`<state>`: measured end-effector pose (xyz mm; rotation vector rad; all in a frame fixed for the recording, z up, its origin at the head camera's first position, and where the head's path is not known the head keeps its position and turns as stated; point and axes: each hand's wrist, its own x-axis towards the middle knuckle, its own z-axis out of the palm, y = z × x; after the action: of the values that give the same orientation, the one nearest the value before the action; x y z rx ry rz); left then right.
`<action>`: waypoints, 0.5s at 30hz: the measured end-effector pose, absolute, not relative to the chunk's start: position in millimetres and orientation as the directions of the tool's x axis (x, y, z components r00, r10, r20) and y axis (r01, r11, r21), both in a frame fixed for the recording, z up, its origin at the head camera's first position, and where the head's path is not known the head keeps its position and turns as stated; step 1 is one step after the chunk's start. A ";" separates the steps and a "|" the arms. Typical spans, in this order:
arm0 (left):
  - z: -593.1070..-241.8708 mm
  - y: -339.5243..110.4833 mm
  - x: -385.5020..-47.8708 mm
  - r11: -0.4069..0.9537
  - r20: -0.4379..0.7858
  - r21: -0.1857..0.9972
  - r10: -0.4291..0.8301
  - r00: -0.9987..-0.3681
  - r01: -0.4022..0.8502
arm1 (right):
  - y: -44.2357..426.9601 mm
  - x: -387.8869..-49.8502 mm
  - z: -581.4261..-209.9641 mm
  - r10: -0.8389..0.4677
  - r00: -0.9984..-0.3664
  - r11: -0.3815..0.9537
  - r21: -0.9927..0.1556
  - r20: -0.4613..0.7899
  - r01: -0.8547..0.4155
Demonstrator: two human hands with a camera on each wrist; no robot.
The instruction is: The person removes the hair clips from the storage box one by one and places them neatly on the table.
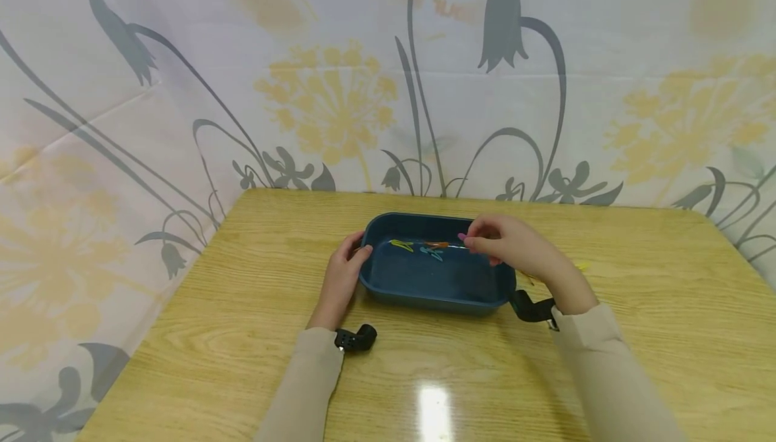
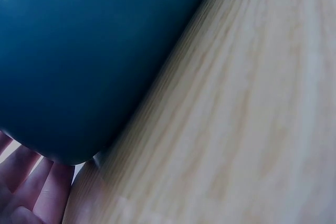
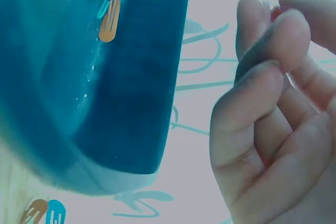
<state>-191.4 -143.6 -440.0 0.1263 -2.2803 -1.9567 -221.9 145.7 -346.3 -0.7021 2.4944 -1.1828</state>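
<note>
A dark blue rectangular tray (image 1: 433, 303) sits on the wooden table. My left hand (image 1: 339, 281) grips its left end, thumb over the rim; in the left wrist view the fingers (image 2: 55, 190) meet its outer wall. Above the tray's right end, my right hand (image 1: 512, 243) pinches a small pink-purple hair clip (image 1: 462, 236) between thumb and fingertips, which largely hide it. Inside the tray lie a yellow hair clip (image 1: 401, 245), an orange hair clip (image 3: 108, 23) and a light blue hair clip (image 1: 432, 253), close together near the back wall.
Right of the tray, partly behind my right forearm, a yellow clip (image 1: 583, 266) lies on the table (image 1: 242, 307). The right wrist view shows a brown-orange clip (image 3: 35, 211) and a blue clip (image 3: 55, 212) outside the tray. A flower-patterned cloth (image 1: 339, 112) hangs behind the table.
</note>
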 end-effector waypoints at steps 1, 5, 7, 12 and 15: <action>-440.7 -143.5 -191.8 0.157 0.051 0.987 -0.155 -0.987 0.026 | 147.1 -220.6 -347.0 -0.531 -0.846 0.541 -0.786 -0.044 -0.299; -441.7 -143.2 -192.6 0.165 0.059 0.986 -0.163 -0.985 0.031 | 153.0 -215.6 -350.6 -0.494 -0.870 0.525 -0.798 -0.003 -0.295; -439.9 -142.9 -192.3 0.159 0.047 0.987 -0.160 -0.986 0.021 | 155.8 -213.4 -352.8 -0.477 -0.879 0.515 -0.806 0.013 -0.291; -438.0 -142.9 -191.2 0.166 0.039 0.986 -0.157 -0.987 0.012 | 161.4 -212.2 -358.2 -0.436 -0.899 0.509 -0.815 0.031 -0.276; -439.2 -142.3 -191.0 0.170 0.045 0.985 -0.161 -0.986 0.017 | 166.1 -212.8 -360.5 -0.412 -0.910 0.517 -0.814 0.035 -0.265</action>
<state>-191.0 -142.3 -439.2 0.1416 -2.2929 -1.9343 -212.8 166.1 -360.5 -0.5838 2.5910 -1.3479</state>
